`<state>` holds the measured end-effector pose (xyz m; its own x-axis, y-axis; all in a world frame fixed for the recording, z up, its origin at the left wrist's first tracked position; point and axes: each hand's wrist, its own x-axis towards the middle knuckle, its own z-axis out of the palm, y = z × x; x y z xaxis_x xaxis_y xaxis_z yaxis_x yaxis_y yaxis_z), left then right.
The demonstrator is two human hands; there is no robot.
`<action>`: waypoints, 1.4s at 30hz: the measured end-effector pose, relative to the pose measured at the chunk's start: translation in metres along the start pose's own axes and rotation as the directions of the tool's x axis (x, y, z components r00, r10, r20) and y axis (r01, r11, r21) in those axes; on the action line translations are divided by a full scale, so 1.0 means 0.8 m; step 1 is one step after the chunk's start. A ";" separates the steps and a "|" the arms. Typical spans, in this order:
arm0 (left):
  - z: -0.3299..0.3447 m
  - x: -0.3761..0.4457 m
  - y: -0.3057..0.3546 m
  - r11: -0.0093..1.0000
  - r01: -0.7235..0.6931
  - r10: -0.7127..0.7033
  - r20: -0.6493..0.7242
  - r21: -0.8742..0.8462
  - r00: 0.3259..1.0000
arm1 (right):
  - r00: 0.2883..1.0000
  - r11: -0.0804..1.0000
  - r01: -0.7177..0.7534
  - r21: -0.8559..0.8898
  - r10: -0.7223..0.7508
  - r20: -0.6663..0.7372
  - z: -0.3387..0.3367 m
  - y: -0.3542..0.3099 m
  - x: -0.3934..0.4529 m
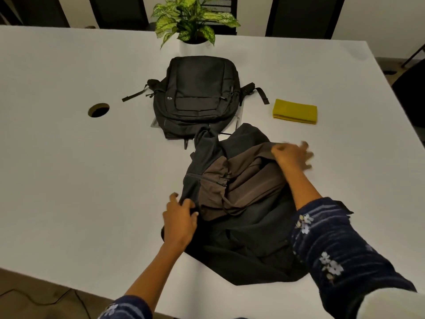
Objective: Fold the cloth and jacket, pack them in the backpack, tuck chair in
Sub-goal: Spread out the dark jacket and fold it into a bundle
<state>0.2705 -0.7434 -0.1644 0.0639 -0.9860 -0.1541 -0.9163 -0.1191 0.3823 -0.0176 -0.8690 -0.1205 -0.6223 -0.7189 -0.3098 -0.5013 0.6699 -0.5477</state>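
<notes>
Left hand (pixel 180 218) fingers are pinching the jacket (pixel 239 196) hem while right hand (pixel 292 155), blurred, fingers spread w/ thumb seeming to be hooking a brown fold, jacket lying between both on the bench (pixel 69 169); soft, floppy, prob best taken at edges.

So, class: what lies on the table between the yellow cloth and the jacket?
Head view: only bare table separates the yellow cloth from the jacket.

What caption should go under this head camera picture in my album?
Two hands, left and right, fold a dark jacket near a backpack and yellow cloth.
</notes>
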 end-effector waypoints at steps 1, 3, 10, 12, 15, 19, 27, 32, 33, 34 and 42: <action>0.001 0.001 0.002 0.998 -0.063 0.063 0.016 0.015 0.998 | 0.987 0.989 -0.134 -0.055 0.138 0.084 0.001 0.016 0.008; 0.002 0.003 0.005 0.987 -0.153 0.152 0.038 0.038 0.988 | 0.938 0.966 -0.241 0.091 0.207 0.277 0.002 0.044 0.018; -0.010 0.026 0.034 0.917 -0.307 0.335 0.075 -0.255 0.939 | 0.934 0.846 -0.088 0.526 -0.114 0.339 -0.031 0.014 -0.040; -0.017 0.034 0.057 0.840 -0.276 0.352 0.081 -0.468 0.933 | 0.855 0.764 -0.015 0.646 -0.325 0.404 -0.038 -0.018 -0.080; -0.027 0.044 0.093 0.603 -0.154 0.345 0.082 -0.783 0.935 | 0.634 0.729 0.082 0.680 -0.564 0.529 -0.038 -0.056 -0.135; -0.036 0.058 0.118 0.228 0.171 0.036 0.184 -0.959 0.982 | 0.429 0.720 0.177 0.671 -0.670 0.606 -0.023 -0.070 -0.158; -0.086 0.107 0.022 0.283 0.150 -0.573 -0.041 -0.947 0.819 | 0.768 0.863 0.412 0.294 -0.502 0.397 0.018 0.031 -0.103; -0.109 0.108 -0.053 0.802 0.168 -0.425 -0.349 -0.574 0.835 | 0.760 0.843 0.480 -0.242 -0.262 0.595 0.054 0.105 -0.093; -0.113 0.110 -0.068 0.826 0.181 -0.411 -0.350 -0.533 0.842 | 0.756 0.801 0.502 -0.328 -0.222 0.616 0.057 0.112 -0.095; -0.117 0.113 -0.083 0.847 0.195 -0.398 -0.347 -0.495 0.849 | 0.749 0.754 0.528 -0.390 -0.198 0.632 0.060 0.118 -0.097; -0.094 0.101 -0.078 0.958 0.253 -0.265 -0.084 -0.137 0.960 | 0.739 0.592 0.673 -0.442 -0.560 0.375 0.069 0.163 -0.149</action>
<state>0.3627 -0.8245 -0.1326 0.3377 -0.9252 -0.1734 -0.8074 -0.3794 0.4518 0.0245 -0.7060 -0.1977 0.0464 -0.9758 -0.2138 -0.9819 -0.0052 -0.1891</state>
